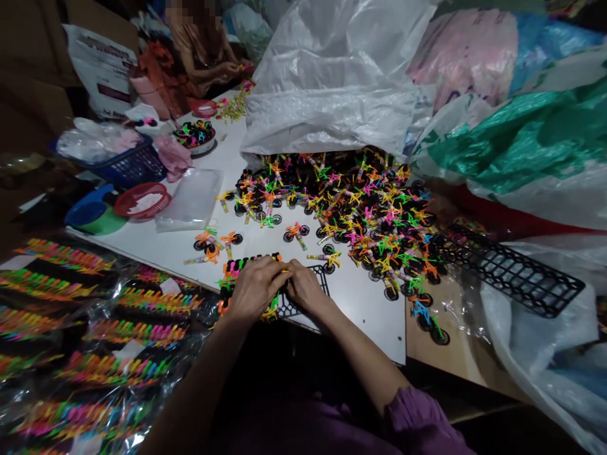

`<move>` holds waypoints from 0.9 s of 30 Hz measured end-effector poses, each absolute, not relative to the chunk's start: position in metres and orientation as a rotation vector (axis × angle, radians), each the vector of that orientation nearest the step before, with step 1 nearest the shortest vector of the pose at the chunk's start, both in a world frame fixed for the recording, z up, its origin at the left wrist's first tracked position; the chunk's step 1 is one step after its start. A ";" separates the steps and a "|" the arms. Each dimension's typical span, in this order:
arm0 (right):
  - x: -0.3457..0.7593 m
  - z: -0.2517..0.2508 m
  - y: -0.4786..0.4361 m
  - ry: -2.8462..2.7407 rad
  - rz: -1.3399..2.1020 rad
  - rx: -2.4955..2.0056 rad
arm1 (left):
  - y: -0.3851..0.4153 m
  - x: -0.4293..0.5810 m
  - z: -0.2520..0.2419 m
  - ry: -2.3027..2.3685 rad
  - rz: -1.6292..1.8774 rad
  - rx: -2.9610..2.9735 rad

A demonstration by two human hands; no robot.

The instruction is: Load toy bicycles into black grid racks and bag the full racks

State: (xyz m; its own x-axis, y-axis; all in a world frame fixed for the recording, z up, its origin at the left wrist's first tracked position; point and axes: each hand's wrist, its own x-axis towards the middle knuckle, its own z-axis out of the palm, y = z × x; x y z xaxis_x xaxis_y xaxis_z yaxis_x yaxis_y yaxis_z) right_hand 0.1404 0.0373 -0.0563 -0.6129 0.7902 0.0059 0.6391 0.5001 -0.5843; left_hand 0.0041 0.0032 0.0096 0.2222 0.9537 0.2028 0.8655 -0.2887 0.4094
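Observation:
Over the near edge of the white table, my left hand (256, 287) and my right hand (306, 289) meet with bent, closed fingers. A bit of yellow shows at their fingertips; the rest of what they pinch is hidden. Beneath them lies a black plastic rack (320, 278) with a grid of holes, bare on its right part. Colourful toy bicycles (232, 270) stand in rows in its left part, partly covered by my left hand. A few loose toy bicycles (297, 235) lie just beyond, each with a small printed tube attached.
A large heap of toy bicycles (365, 215) spills from a white sack (341, 120). Another black rack (512, 268) lies at right. Clear plastic bags (190, 199), a red basket (142, 201) and a blue basket (137, 161) sit left. Packed bicycles (128, 328) fill the lower left. A person (203, 50) works behind.

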 end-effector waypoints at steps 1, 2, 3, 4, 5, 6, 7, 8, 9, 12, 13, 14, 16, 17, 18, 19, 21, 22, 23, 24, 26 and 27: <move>0.139 -0.056 0.037 -2.485 0.772 -1.221 | 0.003 0.005 0.009 1.753 0.601 2.304; 0.138 -0.056 0.038 -2.501 0.747 -1.230 | 0.003 0.006 0.009 1.785 0.574 2.325; 0.137 -0.055 0.038 -2.522 0.721 -1.233 | 0.002 0.008 0.009 1.825 0.539 2.346; 0.137 -0.054 0.038 -2.548 0.697 -1.231 | 0.002 0.010 0.009 1.868 0.501 2.364; 0.136 -0.053 0.039 -2.575 0.676 -1.226 | 0.001 0.012 0.009 1.904 0.471 2.375; 0.135 -0.053 0.039 -2.599 0.658 -1.219 | 0.001 0.013 0.009 1.931 0.459 2.377; 0.135 -0.052 0.040 -2.615 0.638 -1.215 | 0.000 0.014 0.009 1.943 0.475 2.367; 0.134 -0.051 0.040 -2.618 0.615 -1.220 | 0.000 0.013 0.009 1.933 0.520 2.349; 0.134 -0.051 0.040 -2.612 0.591 -1.233 | 0.000 0.012 0.009 1.906 0.586 2.324; 0.133 -0.050 0.039 -2.584 0.542 -1.267 | -0.004 -0.005 0.014 1.855 0.817 2.210; 0.133 -0.049 0.038 -2.583 0.544 -1.267 | -0.006 -0.013 0.017 1.877 0.868 2.167; 0.134 -0.049 0.038 -2.587 0.556 -1.259 | -0.008 -0.022 0.020 1.919 0.890 2.132; 0.134 -0.048 0.039 -2.604 0.597 -1.236 | -0.012 -0.036 0.027 2.002 0.850 2.096; 0.134 -0.047 0.040 -2.611 0.619 -1.228 | -0.013 -0.041 0.029 2.009 0.802 2.100; 0.134 -0.047 0.041 -2.615 0.635 -1.221 | -0.014 -0.043 0.030 1.992 0.750 2.118; 0.134 -0.046 0.042 -2.616 0.645 -1.216 | -0.013 -0.043 0.030 1.965 0.708 2.145; 0.135 -0.046 0.044 -2.617 0.658 -1.205 | -0.010 -0.037 0.027 1.903 0.654 2.199; 0.135 -0.046 0.046 -2.619 0.664 -1.193 | -0.008 -0.032 0.025 1.874 0.634 2.219; 0.135 -0.046 0.047 -2.623 0.674 -1.177 | -0.006 -0.026 0.022 1.847 0.619 2.235; 0.135 -0.046 0.049 -2.630 0.689 -1.162 | -0.003 -0.021 0.020 1.823 0.607 2.246; 0.134 -0.047 0.051 -2.636 0.715 -1.140 | 0.000 -0.014 0.016 1.789 0.600 2.262; 0.133 -0.047 0.052 -2.632 0.721 -1.143 | 0.001 -0.012 0.015 1.781 0.604 2.272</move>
